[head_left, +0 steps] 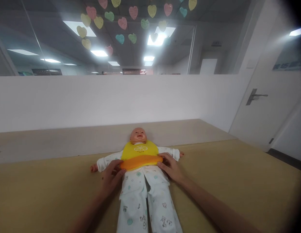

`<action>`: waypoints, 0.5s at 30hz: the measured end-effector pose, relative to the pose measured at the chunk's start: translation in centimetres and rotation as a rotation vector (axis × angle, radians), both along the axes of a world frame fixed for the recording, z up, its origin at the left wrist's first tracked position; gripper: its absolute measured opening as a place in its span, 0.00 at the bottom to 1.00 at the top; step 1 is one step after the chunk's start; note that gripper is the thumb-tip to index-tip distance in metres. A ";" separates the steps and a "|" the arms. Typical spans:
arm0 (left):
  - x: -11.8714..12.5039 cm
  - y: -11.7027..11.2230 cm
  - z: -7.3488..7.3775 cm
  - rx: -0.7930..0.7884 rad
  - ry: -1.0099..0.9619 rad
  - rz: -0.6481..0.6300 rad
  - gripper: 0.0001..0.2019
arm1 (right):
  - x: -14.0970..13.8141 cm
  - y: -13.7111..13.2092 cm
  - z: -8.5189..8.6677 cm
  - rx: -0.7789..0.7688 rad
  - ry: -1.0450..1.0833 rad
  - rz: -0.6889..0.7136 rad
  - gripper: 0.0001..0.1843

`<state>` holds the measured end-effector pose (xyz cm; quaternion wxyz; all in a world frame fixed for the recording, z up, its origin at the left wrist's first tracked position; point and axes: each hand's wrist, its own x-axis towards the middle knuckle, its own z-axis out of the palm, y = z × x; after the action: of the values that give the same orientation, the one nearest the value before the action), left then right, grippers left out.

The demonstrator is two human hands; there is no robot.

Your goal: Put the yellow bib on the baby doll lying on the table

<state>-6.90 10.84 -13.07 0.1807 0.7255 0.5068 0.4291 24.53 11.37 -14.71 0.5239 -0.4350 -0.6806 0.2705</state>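
Note:
A baby doll [139, 135] in white printed pyjamas [145, 200] lies on its back on a wooden table [43, 187], head away from me. A yellow bib with an orange pocket edge [140, 158] lies on its chest. My left hand [112, 176] rests at the doll's left side, fingers touching the bib's orange edge. My right hand [170, 167] lies at the other side, fingers extended onto the same edge. Neither hand visibly grips anything.
A white partition wall [92, 100] runs behind the table, with glass above it carrying coloured heart stickers [122, 22]. A white door with a lever handle [255, 95] stands at the right.

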 end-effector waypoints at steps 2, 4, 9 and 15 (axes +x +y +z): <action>0.0 0.0 0.0 -0.009 0.018 -0.003 0.19 | 0.0 0.0 0.0 -0.015 0.016 0.000 0.21; 0.0 0.0 0.1 0.001 0.025 -0.006 0.18 | 0.0 0.0 0.0 -0.033 0.034 0.003 0.21; 0.3 -0.2 0.4 0.017 0.011 -0.014 0.19 | 0.1 0.3 -0.1 -0.009 0.002 0.036 0.21; 0.3 -0.5 0.0 0.081 0.050 -0.101 0.20 | 2.8 -2.5 3.0 0.042 -0.086 -0.019 0.22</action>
<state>-6.57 10.32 -13.04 0.1598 0.7674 0.4560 0.4215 27.31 8.86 -11.70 0.5057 -0.4416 -0.7038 0.2322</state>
